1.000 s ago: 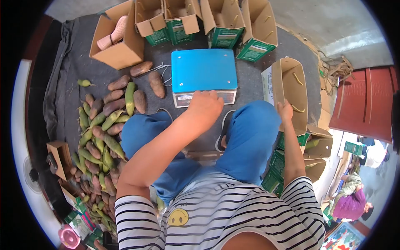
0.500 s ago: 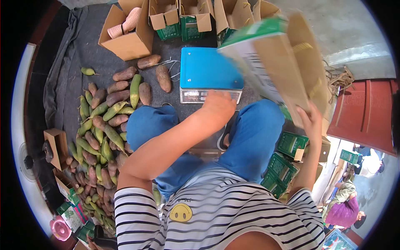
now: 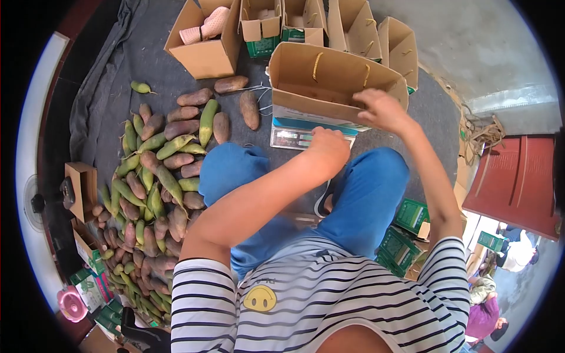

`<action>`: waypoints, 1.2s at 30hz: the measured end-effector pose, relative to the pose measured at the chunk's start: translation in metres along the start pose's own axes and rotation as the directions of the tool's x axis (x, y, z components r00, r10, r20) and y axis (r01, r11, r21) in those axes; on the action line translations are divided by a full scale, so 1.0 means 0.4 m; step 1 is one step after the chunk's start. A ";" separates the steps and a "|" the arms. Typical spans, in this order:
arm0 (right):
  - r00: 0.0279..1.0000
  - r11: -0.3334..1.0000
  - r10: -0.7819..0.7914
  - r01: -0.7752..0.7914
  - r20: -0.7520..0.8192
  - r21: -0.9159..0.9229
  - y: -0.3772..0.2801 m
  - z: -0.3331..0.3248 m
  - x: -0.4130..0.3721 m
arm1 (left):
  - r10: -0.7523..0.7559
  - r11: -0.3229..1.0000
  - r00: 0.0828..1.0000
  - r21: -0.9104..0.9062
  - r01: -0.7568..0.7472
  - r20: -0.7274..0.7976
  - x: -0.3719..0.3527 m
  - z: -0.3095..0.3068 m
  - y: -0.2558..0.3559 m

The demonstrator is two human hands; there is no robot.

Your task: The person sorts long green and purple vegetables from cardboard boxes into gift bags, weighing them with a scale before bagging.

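A cardboard box [image 3: 312,101] with yellow cord handles stands open-topped on the blue scale [image 3: 318,123], covering most of its platform. My left hand [image 3: 331,144] rests on the right part of the scale's control panel [image 3: 288,139], fingers curled in and nothing seen in them. At the box's near rim, toward its right end, is my right hand [image 3: 379,110]. Its fingers are apart, slightly blurred, and hold nothing. To the scale's left lie a brown-skinned tuber [image 3: 249,110] and a large pile of green and reddish-brown roots [image 3: 154,182].
Behind stand several open cartons, one carton [image 3: 203,56] with a pink glove-like item [image 3: 206,26] in it. Green cartons [image 3: 400,250] lie by my right knee. Rope [image 3: 485,129] and a red panel [image 3: 512,185] are at right. People [image 3: 518,253] are beyond, lower right.
The box has gone from my right hand, tilted in the air, to upright on the scale. My right hand has let go of its side. My left hand stays on the panel.
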State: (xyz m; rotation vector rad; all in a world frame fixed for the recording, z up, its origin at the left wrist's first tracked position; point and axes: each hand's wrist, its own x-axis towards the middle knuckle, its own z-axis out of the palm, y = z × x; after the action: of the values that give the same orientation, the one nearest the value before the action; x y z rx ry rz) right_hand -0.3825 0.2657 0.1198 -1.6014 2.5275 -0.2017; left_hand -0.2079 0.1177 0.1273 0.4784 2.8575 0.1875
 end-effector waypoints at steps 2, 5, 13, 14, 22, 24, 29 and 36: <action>0.951 0.973 0.006 0.065 -0.311 0.219 -0.142 -0.212 0.004 | 0.038 0.999 0.999 0.037 -0.039 0.029 -0.003 -0.008 0.004; 0.698 0.969 -0.054 0.211 -0.714 0.132 -0.365 -0.467 -0.071 | 0.039 0.999 0.999 0.033 -0.038 -0.027 0.007 0.006 0.016; 0.343 0.870 -0.319 0.477 -0.884 -0.128 -0.510 -0.623 -0.161 | -0.001 1.000 0.994 -0.003 0.000 -0.106 0.001 -0.025 0.023; 0.338 0.864 -0.323 0.486 -0.884 -0.129 -0.509 -0.630 -0.162 | -0.008 0.999 0.987 -0.036 0.002 -0.161 -0.006 -0.024 0.023; 0.341 0.870 -0.247 0.491 -0.907 -0.053 -0.519 -0.618 -0.136 | -0.045 0.978 0.687 -0.172 -0.117 -0.725 -0.222 -0.212 0.008; 0.365 0.871 -0.238 0.490 -0.900 -0.031 -0.523 -0.599 -0.120 | -0.157 0.972 0.588 -0.228 -0.049 -0.793 -0.322 -0.208 -0.025; 0.437 0.851 -0.222 0.524 -0.872 0.046 -0.571 -0.571 -0.063 | -0.628 0.771 0.497 -0.567 0.290 -0.599 -0.520 -0.015 -0.180; 0.701 0.825 -0.228 0.507 -0.676 0.248 -0.649 -0.466 0.026 | -0.971 0.238 0.143 -0.719 0.653 -0.192 -0.751 0.479 -0.345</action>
State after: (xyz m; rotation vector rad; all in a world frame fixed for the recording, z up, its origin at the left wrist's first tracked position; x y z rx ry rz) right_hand -0.1924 0.1533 0.3510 -2.0764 2.2163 -1.4515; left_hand 0.0744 -0.0957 -0.0166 -1.7070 2.8565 0.9446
